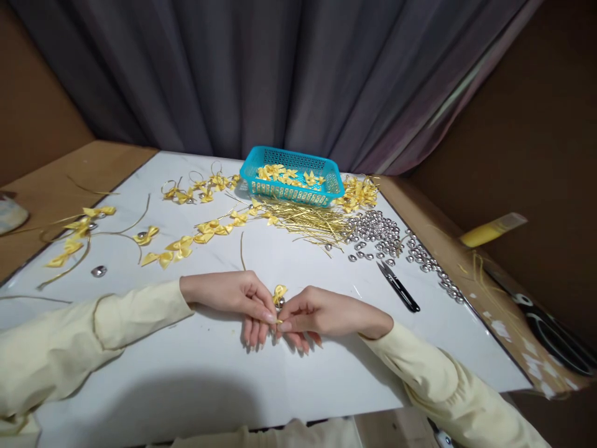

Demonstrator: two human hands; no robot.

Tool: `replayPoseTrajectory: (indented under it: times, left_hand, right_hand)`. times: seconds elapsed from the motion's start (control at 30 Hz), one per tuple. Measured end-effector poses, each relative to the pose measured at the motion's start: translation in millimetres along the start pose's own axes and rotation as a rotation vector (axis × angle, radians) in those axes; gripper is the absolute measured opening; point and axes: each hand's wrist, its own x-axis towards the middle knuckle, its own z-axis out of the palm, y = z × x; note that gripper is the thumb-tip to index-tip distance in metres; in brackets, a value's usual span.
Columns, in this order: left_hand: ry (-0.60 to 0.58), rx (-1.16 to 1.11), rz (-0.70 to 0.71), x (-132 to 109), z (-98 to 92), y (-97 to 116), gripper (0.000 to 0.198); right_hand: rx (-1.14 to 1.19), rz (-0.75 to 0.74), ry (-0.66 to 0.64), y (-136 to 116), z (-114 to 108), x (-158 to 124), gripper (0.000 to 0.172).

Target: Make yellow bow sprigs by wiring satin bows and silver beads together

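At the front middle of the table, my left hand (pixel 245 298) and my right hand (pixel 321 314) meet, thumbs and forefingers pinched together. Between the fingertips a short bit of gold cord (pixel 279 322) shows; most of it is hidden by the fingers. Just beyond the pinch is a small yellow ribbon bow (pixel 280 290) with a shiny silver bead (pixel 280 302) against it. Both hands' other fingers curl down close to the white tabletop (pixel 196 367).
Behind my hands stands a turquoise basket (pixel 291 191) holding yellow bows. Gold cords (pixel 312 221) and silver beads (pixel 375 227) lie before it. Black thread snips (pixel 398 287) rest to the right, larger scissors (pixel 555 339) at the right edge. Tied bows (pixel 181 247) spread leftward.
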Motion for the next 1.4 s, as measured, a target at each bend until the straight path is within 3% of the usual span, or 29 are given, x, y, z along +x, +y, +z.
replayPoseTrajectory:
  times: [0.17, 0.5, 0.73, 0.97, 1.23, 1.4]
  left_hand:
    - [0.073, -0.058, -0.038, -1.2, 2.1, -3.9, 0.018]
    - [0.074, 0.021, -0.045, -1.3, 4.1, -1.8, 0.016]
    - [0.079, -0.001, -0.021, -0.7, 6.3, -0.8, 0.023]
    - [0.081, 0.035, 0.007, -0.2, 4.5, 1.2, 0.026]
    - [0.088, 0.034, -0.012, 0.0, 4.9, 1.0, 0.026]
    - [0.163, 0.068, -0.04, -2.6, 8.1, 3.4, 0.025]
  right_hand:
    - [0.014, 0.025, -0.08, -2.1, -3.1, -0.3, 0.022]
    - [0.069, -0.021, -0.123, 3.4, -4.1, 0.8, 0.019]
    - [0.021, 0.032, -0.074, 0.3, -1.4, 0.7, 0.019]
    - [0.015, 0.029, 0.022, -4.3, 2.0, -2.6, 0.04]
    - [0.039, -0.008, 0.008, -4.7, 0.5, -3.0, 0.036]
    - [0.106, -0.032, 0.052, -6.2, 1.3, -4.2, 0.037]
